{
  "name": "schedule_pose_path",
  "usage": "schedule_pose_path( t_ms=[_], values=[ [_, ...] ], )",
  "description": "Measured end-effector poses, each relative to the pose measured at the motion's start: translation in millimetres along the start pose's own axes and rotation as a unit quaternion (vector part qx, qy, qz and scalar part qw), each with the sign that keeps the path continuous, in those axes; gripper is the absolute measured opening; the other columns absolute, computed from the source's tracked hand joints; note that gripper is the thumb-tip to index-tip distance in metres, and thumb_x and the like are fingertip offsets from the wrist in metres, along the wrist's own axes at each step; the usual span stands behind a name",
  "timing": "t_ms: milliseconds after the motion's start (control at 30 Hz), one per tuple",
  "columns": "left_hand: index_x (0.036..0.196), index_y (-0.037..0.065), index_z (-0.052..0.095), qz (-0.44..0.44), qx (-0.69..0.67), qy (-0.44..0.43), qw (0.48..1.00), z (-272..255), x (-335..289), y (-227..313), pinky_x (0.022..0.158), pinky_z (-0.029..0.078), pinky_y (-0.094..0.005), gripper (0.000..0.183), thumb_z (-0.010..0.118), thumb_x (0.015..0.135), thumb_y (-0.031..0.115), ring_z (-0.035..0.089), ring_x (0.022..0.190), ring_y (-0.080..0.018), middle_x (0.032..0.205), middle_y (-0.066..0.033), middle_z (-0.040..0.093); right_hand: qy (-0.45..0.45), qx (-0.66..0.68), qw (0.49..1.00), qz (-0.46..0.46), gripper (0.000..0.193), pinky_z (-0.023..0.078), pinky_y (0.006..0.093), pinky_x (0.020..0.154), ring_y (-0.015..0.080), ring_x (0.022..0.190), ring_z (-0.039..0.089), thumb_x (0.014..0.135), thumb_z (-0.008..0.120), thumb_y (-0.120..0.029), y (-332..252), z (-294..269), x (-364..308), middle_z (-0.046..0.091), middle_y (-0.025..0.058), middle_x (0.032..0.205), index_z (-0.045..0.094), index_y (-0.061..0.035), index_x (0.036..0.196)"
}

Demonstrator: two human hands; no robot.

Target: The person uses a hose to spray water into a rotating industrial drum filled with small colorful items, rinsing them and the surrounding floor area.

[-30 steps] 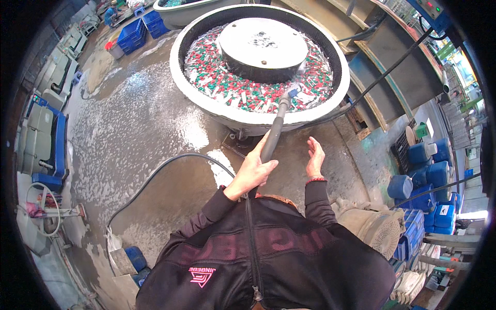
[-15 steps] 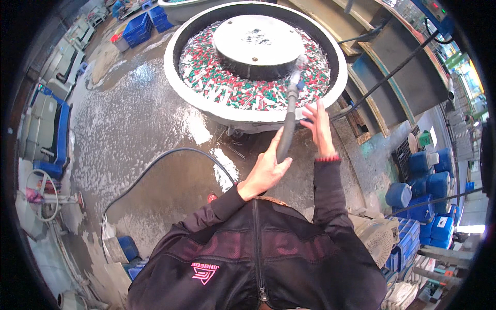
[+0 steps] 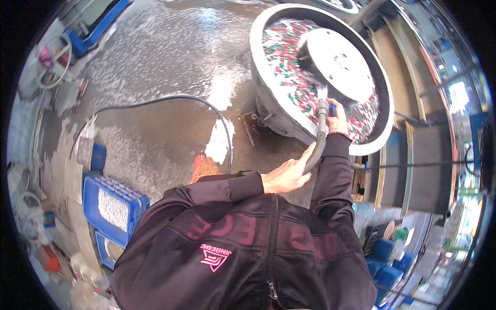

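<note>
A thick grey hose (image 3: 321,135) with a metal valve end (image 3: 323,109) points into a round, white-rimmed tub (image 3: 257,44). My left hand (image 3: 289,175) is wrapped round the lower part of the hose. At the valve, my right hand (image 3: 338,123) has its fingers closed about the small blue handle (image 3: 332,109), partly hidden behind the hose. Whitish water comes out of the hose end onto many small red, green and white pieces (image 3: 287,62) in the tub. A raised white disc (image 3: 343,64) forms the tub's middle.
A dark hose (image 3: 196,98) loops over the wet concrete floor (image 3: 155,67) to my left. Blue crates (image 3: 116,201) stand at lower left, blue jugs (image 3: 385,250) at lower right. Wooden-edged metal trays (image 3: 398,62) lie right of the tub.
My view has turned left, so the tub appears farther right. My right hand has gone from open beside the hose to the valve's blue handle. My left hand still grips the hose.
</note>
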State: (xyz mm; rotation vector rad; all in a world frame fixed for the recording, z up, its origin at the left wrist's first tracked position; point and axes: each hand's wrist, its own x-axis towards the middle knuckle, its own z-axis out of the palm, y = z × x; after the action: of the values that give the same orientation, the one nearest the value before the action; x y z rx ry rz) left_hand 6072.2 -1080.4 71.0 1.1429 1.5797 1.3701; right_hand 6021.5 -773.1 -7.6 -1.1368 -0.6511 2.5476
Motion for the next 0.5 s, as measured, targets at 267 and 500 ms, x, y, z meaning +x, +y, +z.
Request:
schedule_pose_path(
  t_ms=[267, 500],
  values=[
    [0.139, 0.015, 0.011, -0.008, -0.005, 0.185, 0.983, -97.4, -4.2, -48.9, 0.061, 0.045, -0.0364, 0.075, 0.053, 0.077, 0.011, 0.056, 0.056, -0.0264, 0.058, -0.0141, 0.052, -0.027, -0.131, 0.991, -0.017, 0.040, 0.051, 0.0488, 0.060, 0.0352, 0.073, 0.053, 0.068, 0.062, -0.010, 66.6, 126.1, 44.2, 0.049, 0.0186, 0.088, 0.040, 0.0037, 0.097],
    [0.140, 0.017, 0.006, -0.006, -0.155, 0.060, 0.986, -225.8, -35.5, -61.7, 0.048, 0.045, -0.0281, 0.081, 0.059, 0.079, 0.019, 0.051, 0.047, -0.0123, 0.062, -0.0065, 0.054, -0.067, -0.213, 0.969, -0.104, 0.021, 0.049, 0.0431, 0.050, 0.0298, 0.058, 0.051, 0.068, 0.054, -0.008, 103.2, 251.9, 89.3, 0.048, 0.0146, 0.072, 0.046, -0.0001, 0.085]
  ],
)
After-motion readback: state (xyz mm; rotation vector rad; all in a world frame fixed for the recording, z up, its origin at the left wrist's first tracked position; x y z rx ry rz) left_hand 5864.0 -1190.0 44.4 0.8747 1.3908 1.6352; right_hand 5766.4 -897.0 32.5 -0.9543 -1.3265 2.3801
